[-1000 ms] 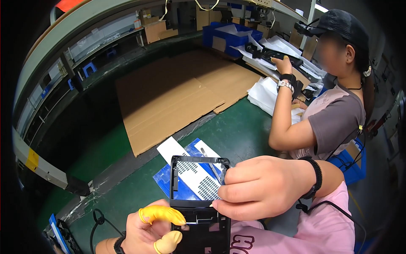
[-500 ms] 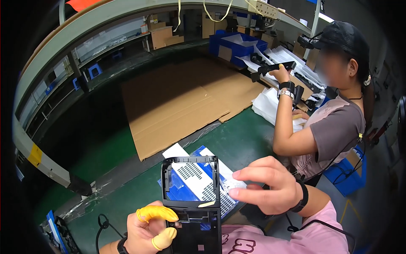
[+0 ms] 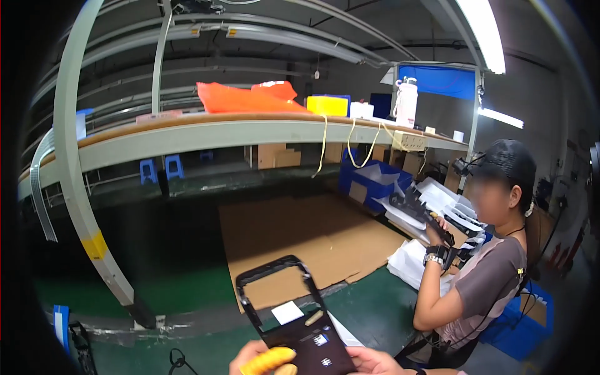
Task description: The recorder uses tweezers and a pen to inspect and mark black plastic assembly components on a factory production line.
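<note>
A black plastic housing (image 3: 304,349) with a large open window in its upper half is tilted in front of me, at the bottom middle of the head view. My left hand (image 3: 255,360), with yellow finger cots on two digits, grips its left edge. On the opposite edge, the fingers of my right hand (image 3: 373,360) are closed against the housing near the lower rim. A small pale strip (image 3: 314,318) lies on the bar below the window. Through the window shows part of a white sheet (image 3: 287,312) on the green bench.
Flat brown cardboard (image 3: 350,240) covers the bench ahead. At right, a co-worker (image 3: 494,262) handles a black part beside white wrapping (image 3: 409,262). Blue bins (image 3: 369,181) stand farther back. A shelf (image 3: 250,128) spans above, its slanted post (image 3: 94,244) at left.
The view has tilted up, bringing the shelf and lights in. My right hand has come down from above the sheets to the housing's right edge. The housing now leans left.
</note>
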### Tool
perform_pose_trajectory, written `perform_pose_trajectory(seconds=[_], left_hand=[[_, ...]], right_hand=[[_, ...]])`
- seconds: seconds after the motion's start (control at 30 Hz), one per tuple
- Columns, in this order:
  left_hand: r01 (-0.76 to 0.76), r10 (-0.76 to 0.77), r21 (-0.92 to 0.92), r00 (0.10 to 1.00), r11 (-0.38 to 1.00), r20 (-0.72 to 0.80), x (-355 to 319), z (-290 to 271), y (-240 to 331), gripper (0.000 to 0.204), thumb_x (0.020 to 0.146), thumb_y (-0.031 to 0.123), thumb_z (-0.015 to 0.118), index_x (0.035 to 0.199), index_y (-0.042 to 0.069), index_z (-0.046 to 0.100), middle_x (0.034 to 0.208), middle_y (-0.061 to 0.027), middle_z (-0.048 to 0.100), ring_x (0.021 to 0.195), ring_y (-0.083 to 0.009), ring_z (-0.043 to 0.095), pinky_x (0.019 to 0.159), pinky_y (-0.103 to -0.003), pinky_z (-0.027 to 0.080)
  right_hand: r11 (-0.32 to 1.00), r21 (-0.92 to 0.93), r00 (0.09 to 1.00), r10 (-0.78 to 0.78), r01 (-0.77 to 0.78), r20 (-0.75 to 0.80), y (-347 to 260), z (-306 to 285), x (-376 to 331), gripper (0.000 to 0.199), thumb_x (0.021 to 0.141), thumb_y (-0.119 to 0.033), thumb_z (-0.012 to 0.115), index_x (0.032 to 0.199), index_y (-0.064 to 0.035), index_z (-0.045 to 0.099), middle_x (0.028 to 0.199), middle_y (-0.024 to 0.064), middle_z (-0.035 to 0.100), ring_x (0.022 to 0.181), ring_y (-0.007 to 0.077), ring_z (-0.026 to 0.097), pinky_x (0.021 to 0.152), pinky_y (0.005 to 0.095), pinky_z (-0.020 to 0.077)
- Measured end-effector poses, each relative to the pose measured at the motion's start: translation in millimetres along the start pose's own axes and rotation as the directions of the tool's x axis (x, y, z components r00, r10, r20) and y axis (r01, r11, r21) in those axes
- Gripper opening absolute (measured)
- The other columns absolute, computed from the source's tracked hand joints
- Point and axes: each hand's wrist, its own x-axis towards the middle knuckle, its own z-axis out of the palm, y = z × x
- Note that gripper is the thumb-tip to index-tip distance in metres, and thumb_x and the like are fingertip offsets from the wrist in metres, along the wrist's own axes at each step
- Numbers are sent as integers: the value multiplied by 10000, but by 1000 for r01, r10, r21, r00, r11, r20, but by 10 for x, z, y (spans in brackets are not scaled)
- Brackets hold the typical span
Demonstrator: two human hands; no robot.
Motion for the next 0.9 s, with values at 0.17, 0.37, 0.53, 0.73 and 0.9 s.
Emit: perform_pose_trajectory(seconds=[0.17,0.37,0.53,0.73,0.9], left_hand=[[-30,86,-379,988,925,130,-166,-101,-57,780,759,106,654,1372,72,173,1361,-230,240,1163,-319,411,908,-408,395],[303,-303,58,953,951,3,-567,-298,-672,531,758,-9,568,1247,35,364,1268,-136,385,1048,-220,486,839,-303,410],[566,-527,-33,744,824,-410,-1009,-692,-1168,394,791,-28,513,1175,6,436,1134,-76,488,956,-161,507,834,-268,405],[536,-421,277,823,797,-382,-879,-791,-1449,228,779,-10,523,1005,10,546,989,-69,535,866,-159,525,783,-267,427],[574,-439,350,807,740,-395,-787,-760,-1349,157,766,-12,525,911,12,580,924,-77,551,865,-176,531,782,-264,423]], right_hand=[[958,-263,993,116,-109,9,-426,-226,149,509,815,-54,599,1259,-5,355,1145,119,504,1021,236,533,804,369,481],[813,-535,930,-346,231,-125,-2262,-582,1025,219,883,-137,454,1041,3,510,835,71,590,608,137,576,491,249,492],[759,-588,814,-512,280,-275,-2929,-1244,2152,133,876,-101,468,955,-4,511,883,115,578,703,183,579,546,295,510],[872,-467,787,-391,149,-478,-3273,-2115,3357,227,852,-148,524,1014,9,492,892,118,576,740,195,584,593,299,520],[832,-555,753,-372,11,-542,-3400,-2393,3933,337,752,-206,623,1016,-6,564,999,124,594,890,219,584,776,319,459]])
